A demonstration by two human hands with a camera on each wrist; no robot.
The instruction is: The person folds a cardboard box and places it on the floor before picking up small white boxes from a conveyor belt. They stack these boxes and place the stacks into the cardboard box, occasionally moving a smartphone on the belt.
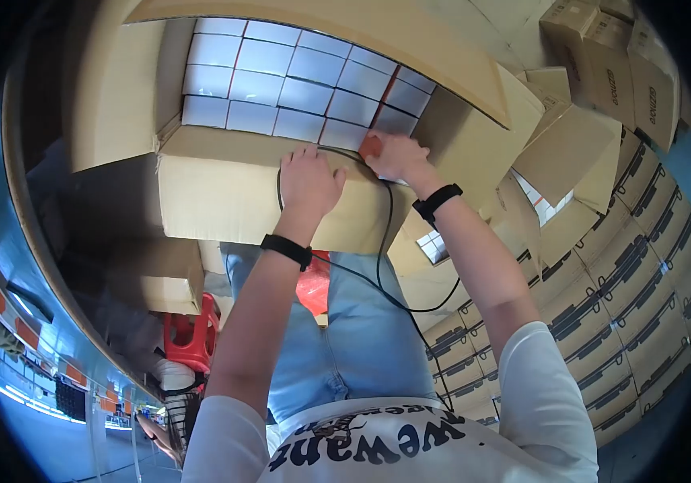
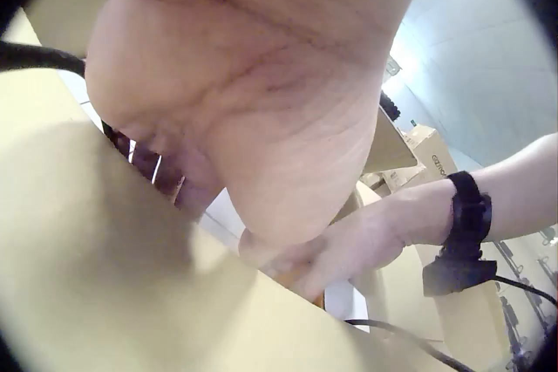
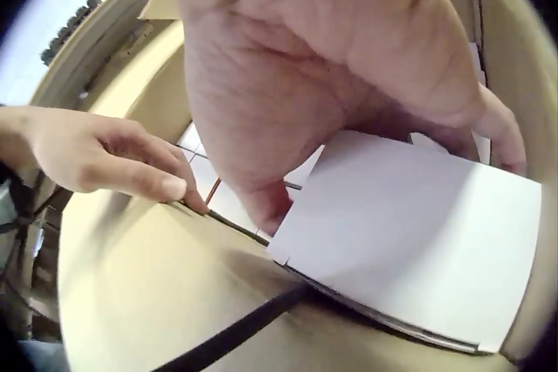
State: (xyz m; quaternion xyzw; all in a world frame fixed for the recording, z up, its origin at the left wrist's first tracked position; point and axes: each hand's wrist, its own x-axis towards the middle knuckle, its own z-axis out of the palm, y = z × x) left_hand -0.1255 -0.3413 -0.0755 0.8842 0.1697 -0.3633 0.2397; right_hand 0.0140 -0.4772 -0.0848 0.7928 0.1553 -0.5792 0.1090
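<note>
A large open cardboard carton (image 1: 233,181) is packed with rows of small white-topped boxes (image 1: 265,58). At its near right corner my right hand (image 1: 398,155) grips one small box (image 3: 410,224), thumb and fingers on opposite sides. This box has a white face in the right wrist view and an orange side in the head view. My left hand (image 1: 311,181) rests on the near flap, its fingers bent over the carton's edge. A black cable (image 1: 388,217) runs across the flap between my hands.
Several printed cartons (image 1: 635,241) are stacked to the right, beside another open carton (image 1: 551,153) with white boxes inside. A red plastic stool (image 1: 193,334) stands at lower left, near a long table edge (image 1: 48,278). More cartons (image 1: 611,64) lie at upper right.
</note>
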